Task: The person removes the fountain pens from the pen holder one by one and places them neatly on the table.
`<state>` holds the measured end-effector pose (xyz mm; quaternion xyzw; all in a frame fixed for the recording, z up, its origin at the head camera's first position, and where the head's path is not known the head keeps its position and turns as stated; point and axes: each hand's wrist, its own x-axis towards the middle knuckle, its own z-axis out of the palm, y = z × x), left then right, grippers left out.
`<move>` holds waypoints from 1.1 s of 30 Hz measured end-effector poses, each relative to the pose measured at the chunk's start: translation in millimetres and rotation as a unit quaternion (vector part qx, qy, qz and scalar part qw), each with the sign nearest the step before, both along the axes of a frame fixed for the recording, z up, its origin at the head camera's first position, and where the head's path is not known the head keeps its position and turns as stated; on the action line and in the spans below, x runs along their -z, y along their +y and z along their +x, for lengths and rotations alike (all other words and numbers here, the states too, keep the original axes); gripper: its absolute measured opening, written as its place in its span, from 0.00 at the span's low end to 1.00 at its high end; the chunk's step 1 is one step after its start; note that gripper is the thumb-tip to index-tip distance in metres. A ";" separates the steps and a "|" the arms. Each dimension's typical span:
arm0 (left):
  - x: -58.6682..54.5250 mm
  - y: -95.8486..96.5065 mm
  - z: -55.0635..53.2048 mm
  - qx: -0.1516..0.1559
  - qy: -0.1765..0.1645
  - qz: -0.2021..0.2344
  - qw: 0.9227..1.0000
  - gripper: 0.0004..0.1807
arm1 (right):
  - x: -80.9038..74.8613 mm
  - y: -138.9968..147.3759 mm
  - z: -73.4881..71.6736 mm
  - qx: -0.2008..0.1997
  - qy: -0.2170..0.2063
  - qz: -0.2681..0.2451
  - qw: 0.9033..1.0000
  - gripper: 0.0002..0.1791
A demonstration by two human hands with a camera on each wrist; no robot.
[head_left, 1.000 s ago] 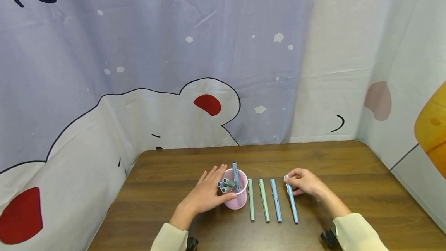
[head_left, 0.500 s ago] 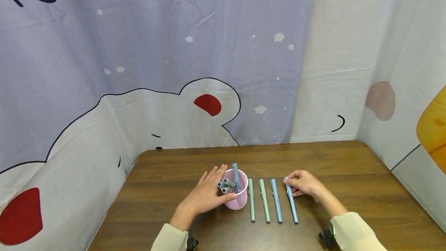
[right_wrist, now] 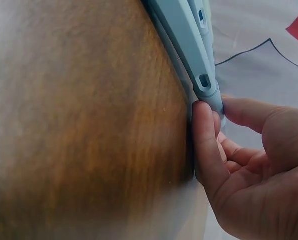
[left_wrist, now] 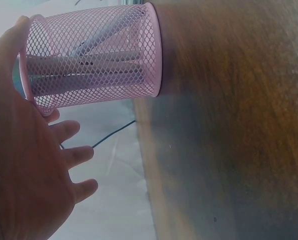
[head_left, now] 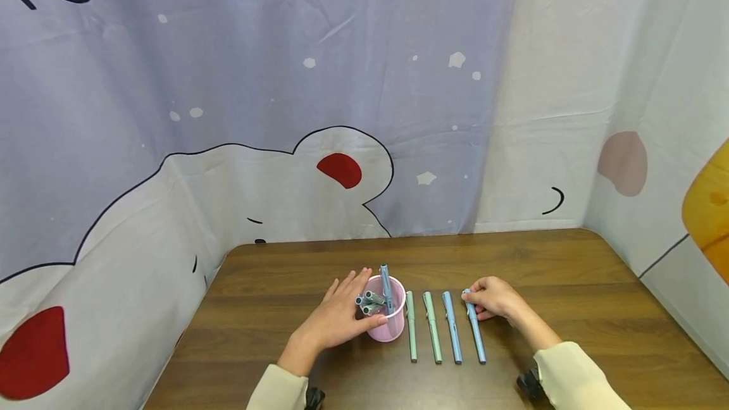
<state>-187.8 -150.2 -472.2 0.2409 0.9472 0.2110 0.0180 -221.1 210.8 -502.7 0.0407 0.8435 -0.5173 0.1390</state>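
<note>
Here's the rightmost blue pen [head_left: 476, 334] at the row's end on the tabletop [head_left: 547, 264], far tip pinched by the right hand [head_left: 494, 299]: a light touch should square it with the neighbouring pens [head_left: 432, 329]! The left hand [head_left: 335, 321], fingers outstretched, touches the pink cup [head_left: 388, 331].

On a brown wood-grain counter [head_left: 541, 258], a person's left hand [head_left: 330, 320] touches a pink pen cup [head_left: 387, 334], fingers extended, thumb at the rim. Green and blue pens [head_left: 386, 283] stand inside. To its right, two green pens [head_left: 431, 331] and a blue pen [head_left: 452, 331] lie side by side; beyond them, the right hand [head_left: 494, 299] pinches the upper end of another blue pen [head_left: 477, 337]. Behind hangs a lavender-and-white printed fabric backdrop [head_left: 364, 49].
</note>
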 end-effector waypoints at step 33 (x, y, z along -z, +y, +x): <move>-2.0 -0.9 1.4 0.000 -0.009 0.001 1.000 0.57 | -7.2 -0.2 0.8 -0.010 0.003 0.020 1.000 0.11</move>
